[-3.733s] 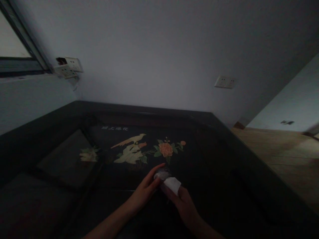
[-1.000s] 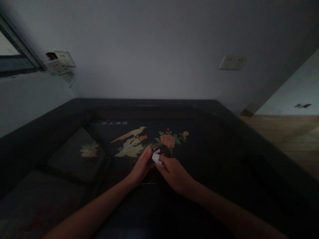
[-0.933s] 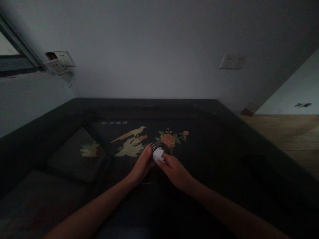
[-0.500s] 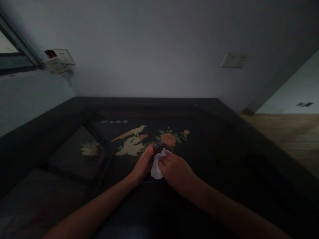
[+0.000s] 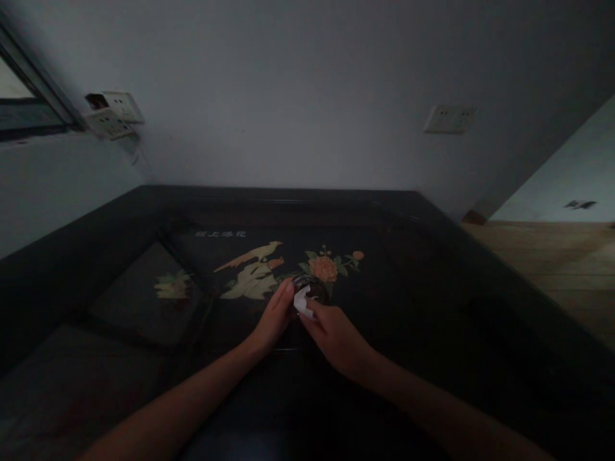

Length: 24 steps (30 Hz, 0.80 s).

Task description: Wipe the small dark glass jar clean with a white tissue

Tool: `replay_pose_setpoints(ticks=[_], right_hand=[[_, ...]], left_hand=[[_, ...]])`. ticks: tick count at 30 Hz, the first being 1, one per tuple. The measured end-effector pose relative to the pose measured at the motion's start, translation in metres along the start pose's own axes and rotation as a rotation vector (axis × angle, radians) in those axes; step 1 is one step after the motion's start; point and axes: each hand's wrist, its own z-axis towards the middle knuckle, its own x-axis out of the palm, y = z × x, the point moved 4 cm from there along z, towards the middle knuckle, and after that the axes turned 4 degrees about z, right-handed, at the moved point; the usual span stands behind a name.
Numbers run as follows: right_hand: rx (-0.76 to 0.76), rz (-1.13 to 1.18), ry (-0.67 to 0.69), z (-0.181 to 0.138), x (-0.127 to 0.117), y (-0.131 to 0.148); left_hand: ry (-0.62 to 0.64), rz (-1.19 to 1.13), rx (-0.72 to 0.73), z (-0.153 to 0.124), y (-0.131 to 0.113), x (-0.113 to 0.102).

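A small round dark object with a shiny rim (image 5: 312, 287) stands on the black table (image 5: 408, 282), just in front of the painted orange flower (image 5: 323, 268). My left hand (image 5: 273, 317) curls against its left side and steadies it. My right hand (image 5: 336, 339) is closed on a small white cloth or tissue (image 5: 302, 301) and presses it against the front of the object. The room is dim, so I cannot make out what the object is.
The table top bears an inlaid bird and flower picture (image 5: 254, 275) under glass. Wall sockets hang at the left (image 5: 113, 112) and on the back wall (image 5: 449, 118). A wooden floor (image 5: 552, 262) shows to the right.
Over the last half second the white cloth, hanging loose below the object, has been bunched up against its front. Earlier, both hands carried the object farther from me, toward the flower.
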Motion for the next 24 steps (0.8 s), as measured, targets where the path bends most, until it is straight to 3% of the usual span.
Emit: replay_pose_setpoints(ticks=[3,5,9,15,20,24], right_hand=[[0.025,0.273,-0.055,0.002,-0.001,-0.008],[0.035,0.279,-0.058,0.003,-0.002,-0.009],[-0.032,-0.095,0.045,0.001,-0.001,-0.002],[-0.384,-0.727,0.135,-0.001,0.005,0.0],[-0.419,-0.794,0.145,-0.001,0.002,0.002],[-0.235,-0.631,0.135,-0.001,0.004,0.003]], left_hand=[[-0.024,-0.01,-0.014,-0.002,-0.002,0.001],[-0.035,-0.006,-0.018,-0.002,-0.003,0.002],[-0.022,0.003,-0.004,-0.002,-0.005,0.004],[-0.02,0.026,0.045,0.002,-0.001,0.001],[-0.024,0.04,0.033,0.002,0.0,0.0],[-0.025,0.062,0.04,0.001,-0.003,0.001]])
